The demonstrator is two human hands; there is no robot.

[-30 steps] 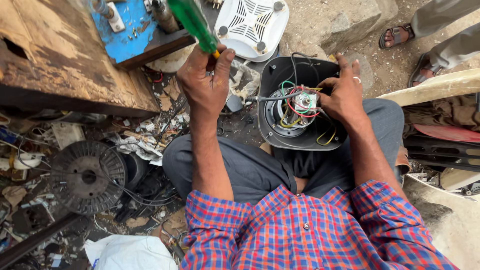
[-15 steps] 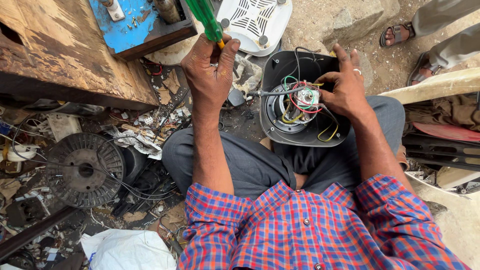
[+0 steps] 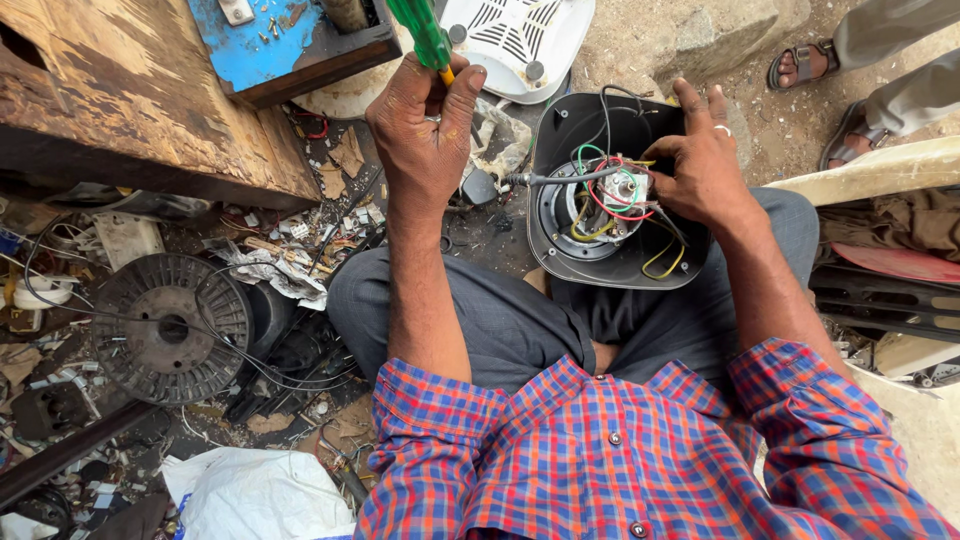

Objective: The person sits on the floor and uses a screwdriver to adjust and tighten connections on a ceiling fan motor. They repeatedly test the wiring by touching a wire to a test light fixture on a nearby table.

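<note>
the black appliance housing (image 3: 615, 250) is lying open side up on the person's right thigh, its rim leaning toward the sandy ground beyond the knee. inside it a round motor plate is showing, with a small white switch block (image 3: 628, 190) sitting near the middle and a tangle of red, green, yellow and black wires (image 3: 600, 200) looping around it. a grey cable is running out over the left rim.

the right hand (image 3: 700, 170) is resting on the far right side of the housing, fingers curled together around the wiring by the switch block, a ring showing on one finger; whether it is pinching a wire or just pressing on it cannot be told. the left hand (image 3: 425, 135) is raised clear of the housing, to its left, and is clamped around a green-handled screwdriver (image 3: 425, 35), the handle sticking up out of the fist toward the top edge of the view.

just beyond the housing a white vented plastic cover (image 3: 525, 40) is lying on the ground. to the left a worn wooden bench (image 3: 130, 110) is carrying a blue tray (image 3: 250, 45) with small screws in it. below the bench, among scraps and loose wire, a dark finned metal disc (image 3: 170, 325) is lying flat. at the top right, another person's sandalled feet (image 3: 820, 80) are standing on the dirt.
</note>
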